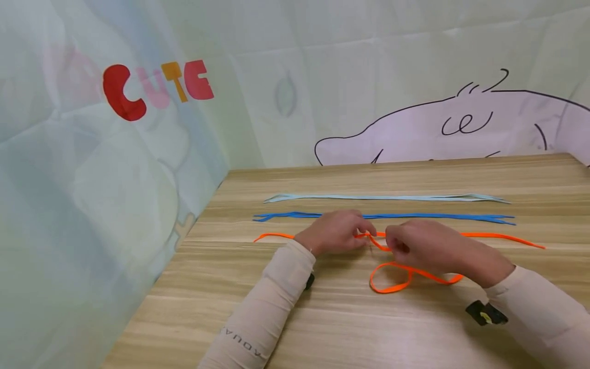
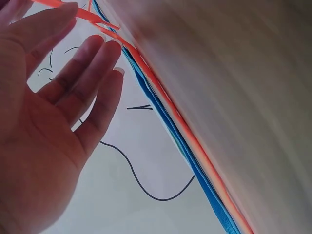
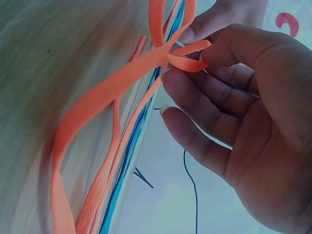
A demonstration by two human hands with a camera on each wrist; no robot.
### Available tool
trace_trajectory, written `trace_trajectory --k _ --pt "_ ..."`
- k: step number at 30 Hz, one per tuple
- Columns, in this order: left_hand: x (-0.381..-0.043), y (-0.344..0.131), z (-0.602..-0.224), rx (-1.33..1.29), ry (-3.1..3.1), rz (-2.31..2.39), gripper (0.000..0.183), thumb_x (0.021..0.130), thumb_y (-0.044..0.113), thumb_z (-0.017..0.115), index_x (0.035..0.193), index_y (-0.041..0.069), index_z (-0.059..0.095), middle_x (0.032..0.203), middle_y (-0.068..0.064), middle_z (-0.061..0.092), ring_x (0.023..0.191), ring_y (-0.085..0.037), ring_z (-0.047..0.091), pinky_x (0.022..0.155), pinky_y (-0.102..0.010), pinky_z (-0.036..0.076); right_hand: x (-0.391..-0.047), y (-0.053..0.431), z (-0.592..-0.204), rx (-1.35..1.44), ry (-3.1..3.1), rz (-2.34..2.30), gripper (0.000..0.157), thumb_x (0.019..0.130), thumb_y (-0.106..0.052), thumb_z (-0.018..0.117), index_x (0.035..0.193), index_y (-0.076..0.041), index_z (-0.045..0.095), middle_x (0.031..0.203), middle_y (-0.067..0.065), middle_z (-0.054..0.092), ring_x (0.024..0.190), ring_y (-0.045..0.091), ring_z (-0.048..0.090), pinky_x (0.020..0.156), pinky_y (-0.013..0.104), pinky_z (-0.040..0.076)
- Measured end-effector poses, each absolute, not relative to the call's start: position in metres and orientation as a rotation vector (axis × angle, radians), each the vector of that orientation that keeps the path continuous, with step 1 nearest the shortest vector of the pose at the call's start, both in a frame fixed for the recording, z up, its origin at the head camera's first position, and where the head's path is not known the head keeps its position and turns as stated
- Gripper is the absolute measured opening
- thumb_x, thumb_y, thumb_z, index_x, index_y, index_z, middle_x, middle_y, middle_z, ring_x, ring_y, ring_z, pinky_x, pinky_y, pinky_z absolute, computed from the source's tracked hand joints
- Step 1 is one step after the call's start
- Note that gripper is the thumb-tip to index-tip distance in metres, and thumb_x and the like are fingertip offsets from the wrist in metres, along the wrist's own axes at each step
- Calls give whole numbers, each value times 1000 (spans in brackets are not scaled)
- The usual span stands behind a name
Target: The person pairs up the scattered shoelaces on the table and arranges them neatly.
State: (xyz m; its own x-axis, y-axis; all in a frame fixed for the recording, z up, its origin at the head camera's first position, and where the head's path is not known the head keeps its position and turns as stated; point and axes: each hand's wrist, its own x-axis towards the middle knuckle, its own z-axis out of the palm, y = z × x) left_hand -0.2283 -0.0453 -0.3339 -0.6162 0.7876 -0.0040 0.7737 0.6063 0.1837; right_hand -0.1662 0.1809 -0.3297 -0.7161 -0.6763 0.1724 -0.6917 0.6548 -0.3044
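Observation:
A flat orange shoelace (image 1: 392, 290) lies on the wooden table, with a loose loop toward the near side and ends stretching out left and right. My left hand (image 1: 336, 233) pinches it near the middle; the left wrist view shows the lace (image 2: 87, 14) at the thumb and index finger, the other fingers loosely bent. Close on the right, my right hand (image 1: 426, 246) holds a small loop of the same lace between thumb and index finger. That loop (image 3: 187, 63) shows in the right wrist view, beside a crossing of orange strands.
Beyond the hands, a blue lace (image 1: 428, 216) lies straight across the table (image 1: 341, 328). Farther back is a pale green lace (image 1: 359, 198), parallel to it. Printed cloth walls (image 1: 258, 113) stand at the table's back and left edges.

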Motion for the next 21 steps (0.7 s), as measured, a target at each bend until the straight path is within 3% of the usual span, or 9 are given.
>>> trace_trajectory --k 6,13,21 --pt "-227 -44 -333 1360 2660 304 25 93 29 73 117 26 76 106 12 63 92 -5 57 73 -16 46 -166 179 -329 1136 -2838 570 27 84 0 64 79 -24 53 64 -17 44 56 2 40 53 23 38" --pt "-228 -45 -333 1385 2565 463 11 92 25 75 101 21 80 97 13 63 89 -4 57 74 -15 46 -166 181 -329 1144 -2816 600 26 89 -1 63 79 -24 55 66 -17 46 56 2 41 53 23 39" --pt "-227 -49 -332 1288 2470 650 8 93 23 74 97 19 79 88 13 66 84 -4 58 74 -19 49 -167 188 -332 1139 -2868 563 18 89 -3 62 88 -19 69 79 -17 58 69 3 52 66 27 50"
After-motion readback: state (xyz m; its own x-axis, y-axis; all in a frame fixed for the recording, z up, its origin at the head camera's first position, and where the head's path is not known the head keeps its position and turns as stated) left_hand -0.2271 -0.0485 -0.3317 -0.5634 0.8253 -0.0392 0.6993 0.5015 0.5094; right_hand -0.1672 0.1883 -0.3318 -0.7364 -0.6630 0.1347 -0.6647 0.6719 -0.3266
